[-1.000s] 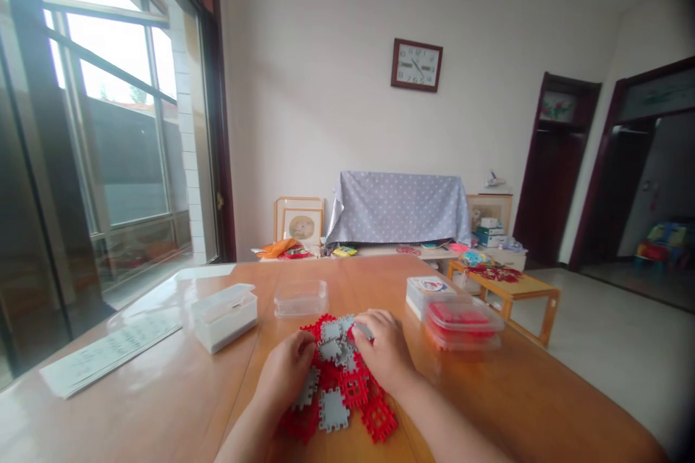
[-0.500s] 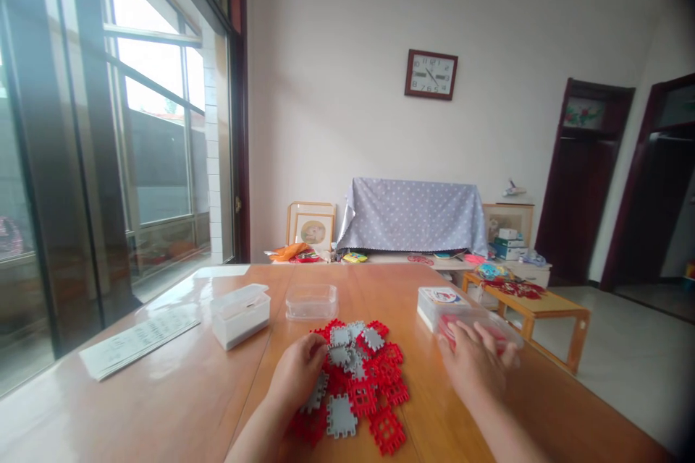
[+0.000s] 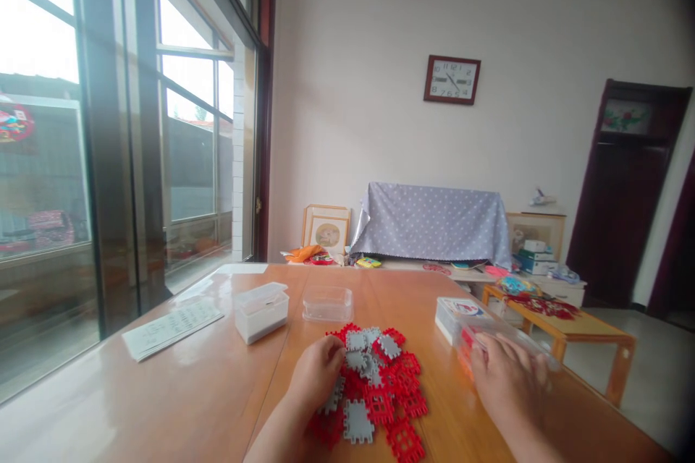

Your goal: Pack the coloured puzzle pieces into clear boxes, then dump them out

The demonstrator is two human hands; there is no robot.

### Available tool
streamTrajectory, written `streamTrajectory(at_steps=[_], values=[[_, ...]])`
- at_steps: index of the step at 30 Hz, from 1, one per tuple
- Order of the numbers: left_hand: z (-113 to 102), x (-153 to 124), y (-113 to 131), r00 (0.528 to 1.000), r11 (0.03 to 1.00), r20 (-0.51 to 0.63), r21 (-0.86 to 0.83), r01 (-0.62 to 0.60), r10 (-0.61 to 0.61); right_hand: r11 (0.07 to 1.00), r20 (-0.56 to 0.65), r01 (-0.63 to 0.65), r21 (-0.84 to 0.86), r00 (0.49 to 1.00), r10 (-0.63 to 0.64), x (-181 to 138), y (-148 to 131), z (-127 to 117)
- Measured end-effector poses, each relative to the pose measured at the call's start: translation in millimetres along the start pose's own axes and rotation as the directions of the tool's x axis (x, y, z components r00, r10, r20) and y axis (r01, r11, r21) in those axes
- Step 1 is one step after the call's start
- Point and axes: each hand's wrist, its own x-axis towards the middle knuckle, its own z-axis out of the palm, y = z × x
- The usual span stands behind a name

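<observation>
A: Where are the tiles (image 3: 374, 391)?

B: Low in the middle of the frame, a heap of red and grey notched squares on the desk (image 3: 217, 391). The heap runs longer from the near edge toward the far end of the desk than it is wide, and the squares lie flat at mixed angles.

A: And the left hand (image 3: 318, 376)?

B: On the heap's left side, fingers (image 3: 334, 356) curled down onto grey squares. I cannot tell whether they pinch one or only rest there.

A: The right hand (image 3: 510, 383)?

B: Lower right, well apart from the heap, palm down on the red box (image 3: 491, 336), fingers spread flat over its clear lid and gripping nothing. The hand is blurred.

A: What is in that box?

B: Something red shows through the clear plastic; no more can be made out. Touching it on its far side is a white box (image 3: 453, 309) with a printed lid, closed, contents hidden.

A: Other containers?

B: Just beyond the heap, a clear tub (image 3: 327, 302), shallow, lid on, nothing visible inside. Left of it, a white bin (image 3: 260, 312), its lid sitting askew, contents out of sight.

A: Anything more on the desk?

B: A printed sheet (image 3: 172, 318) at middle left, long axis slanting toward the upper right.
</observation>
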Motion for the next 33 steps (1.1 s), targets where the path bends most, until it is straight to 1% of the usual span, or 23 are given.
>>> streamTrajectory(at_steps=[5,10,15,18,22,25,27,29,31,32,33], values=[[0,-1,2,1.0,1.0,-0.009,-0.009,0.004,-0.004,1.0,0.009,0.023,-0.02,1.0,-0.023,-2,3,2],[2,-3,1,1.0,1.0,0.001,0.016,0.005,-0.005,0.998,0.004,0.033,-0.05,0.999,-0.033,-2,5,-1],[0,-3,4,1.0,1.0,0.012,0.014,0.011,-0.011,0.997,-0.035,0.071,-0.027,0.997,-0.072,1,9,-2],[-1,-3,8,0.999,1.0,0.026,0.012,0.018,-0.019,0.992,-0.1,0.126,0.016,0.987,-0.123,5,12,0],[-3,-4,10,0.999,0.999,0.019,-0.016,0.034,-0.034,0.969,-0.26,0.224,0.102,0.946,-0.191,10,7,-1],[-2,-4,9,1.0,0.997,-0.011,-0.068,0.024,-0.025,0.935,-0.304,0.287,0.208,0.928,-0.217,11,-13,-8],[-2,-4,8,0.998,0.994,-0.062,-0.106,-0.003,-0.003,0.901,-0.298,0.318,0.294,0.926,-0.229,10,-35,-15],[-1,-4,9,0.992,0.984,-0.124,-0.173,-0.035,0.013,0.846,-0.302,0.366,0.387,0.917,-0.259,7,-61,-23],[0,-3,11,0.987,0.949,-0.161,-0.314,-0.043,-0.008,0.788,-0.291,0.4,0.469,0.912,-0.29,4,-87,-30],[0,-2,13,0.986,0.91,-0.16,-0.413,-0.026,-0.044,0.759,-0.283,0.407,0.508,0.911,-0.3,2,-99,-32],[0,-1,15,0.985,0.849,-0.144,-0.529,0.007,-0.098,0.732,-0.27,0.412,0.543,0.911,-0.312,0,-111,-34]])
